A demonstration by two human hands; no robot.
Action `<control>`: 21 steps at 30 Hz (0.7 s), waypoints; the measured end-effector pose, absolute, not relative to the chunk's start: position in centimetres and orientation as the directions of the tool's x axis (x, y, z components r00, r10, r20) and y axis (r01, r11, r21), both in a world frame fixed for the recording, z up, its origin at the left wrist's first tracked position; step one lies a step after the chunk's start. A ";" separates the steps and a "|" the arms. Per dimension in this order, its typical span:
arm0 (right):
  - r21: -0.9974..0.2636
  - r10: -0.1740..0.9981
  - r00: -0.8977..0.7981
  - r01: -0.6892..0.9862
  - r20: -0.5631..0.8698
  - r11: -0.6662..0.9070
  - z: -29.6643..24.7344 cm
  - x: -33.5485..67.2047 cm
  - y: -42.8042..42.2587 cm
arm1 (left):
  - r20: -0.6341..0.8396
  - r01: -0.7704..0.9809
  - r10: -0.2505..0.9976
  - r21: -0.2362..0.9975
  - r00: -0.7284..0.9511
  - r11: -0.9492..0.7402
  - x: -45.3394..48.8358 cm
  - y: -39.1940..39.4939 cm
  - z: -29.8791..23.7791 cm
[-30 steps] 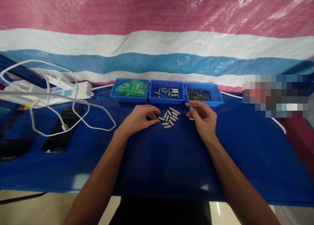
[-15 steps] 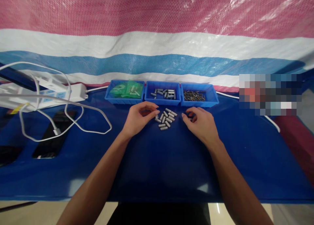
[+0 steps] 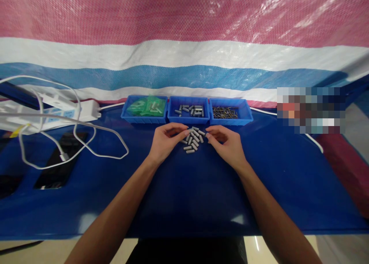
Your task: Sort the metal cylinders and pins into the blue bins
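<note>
A loose pile of short silver metal cylinders (image 3: 195,141) lies on the blue table in front of me. My left hand (image 3: 168,143) is at the pile's left edge, with thumb and index finger closed around the end of one metal cylinder (image 3: 191,130). At the right edge is my right hand (image 3: 226,143), its thumb and index finger slightly apart beside the nearest cylinders. I see nothing between those two fingers; its other fingers are partly hidden.
Behind the pile stand three blue bins: one with green bags (image 3: 144,120), one with metal cylinders (image 3: 188,120), one with thin screws or nails (image 3: 230,122). At left are a power strip (image 3: 89,110), a looping white cable (image 3: 115,156) and a dark phone (image 3: 54,170).
My right hand has moved left, up to the pile's edge. My left hand has shifted slightly over the pile's upper left. The view has shifted a little.
</note>
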State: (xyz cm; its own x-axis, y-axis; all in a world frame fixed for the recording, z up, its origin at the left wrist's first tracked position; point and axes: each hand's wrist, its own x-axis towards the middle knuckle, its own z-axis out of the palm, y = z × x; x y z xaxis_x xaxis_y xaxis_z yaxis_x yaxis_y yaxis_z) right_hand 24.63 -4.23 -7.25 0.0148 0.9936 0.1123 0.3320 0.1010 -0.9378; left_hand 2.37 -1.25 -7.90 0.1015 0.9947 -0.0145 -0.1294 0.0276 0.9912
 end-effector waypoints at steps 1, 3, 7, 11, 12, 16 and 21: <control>-0.958 0.995 0.017 0.274 0.099 0.091 -7.2 24.5 -4.2 | -0.008 -0.136 0.994 0.990 0.111 0.023 2.4 -1.3 -7.9; -0.989 0.998 -0.013 0.135 0.063 0.065 -7.0 24.2 -4.2 | 0.007 -0.150 0.991 0.989 0.135 0.014 2.4 -1.4 -7.9; -0.999 0.998 -0.057 -0.022 0.028 0.027 -7.0 23.5 -4.2 | 0.013 -0.155 0.985 0.988 0.170 0.014 2.4 -1.4 -7.7; -0.997 0.998 -0.057 -0.073 0.005 0.001 -7.2 22.9 -4.3 | -0.009 -0.154 0.984 0.987 0.177 0.037 2.6 -1.5 -7.5; -0.997 0.999 -0.055 -0.079 0.002 -0.003 -7.2 22.9 -4.3 | -0.017 -0.160 0.985 0.986 0.174 0.045 2.7 -1.5 -7.4; -0.995 0.998 -0.055 -0.100 -0.006 -0.011 -7.1 22.9 -4.5 | -0.037 -0.175 0.985 0.982 0.170 0.067 2.8 -1.5 -7.3; -0.995 0.995 -0.095 -0.097 -0.023 -0.033 -6.9 23.2 -4.5 | 0.002 -0.155 0.979 0.987 0.205 0.030 2.6 -1.7 -7.1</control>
State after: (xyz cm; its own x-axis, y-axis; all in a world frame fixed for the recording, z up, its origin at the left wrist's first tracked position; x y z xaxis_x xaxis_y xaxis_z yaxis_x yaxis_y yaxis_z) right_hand 23.23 -4.50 -6.87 -0.0952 0.9952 -0.0233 -0.0973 -0.0326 -0.9947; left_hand 2.61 -1.67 -7.14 0.2049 0.9788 0.0020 -0.1553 0.0305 0.9874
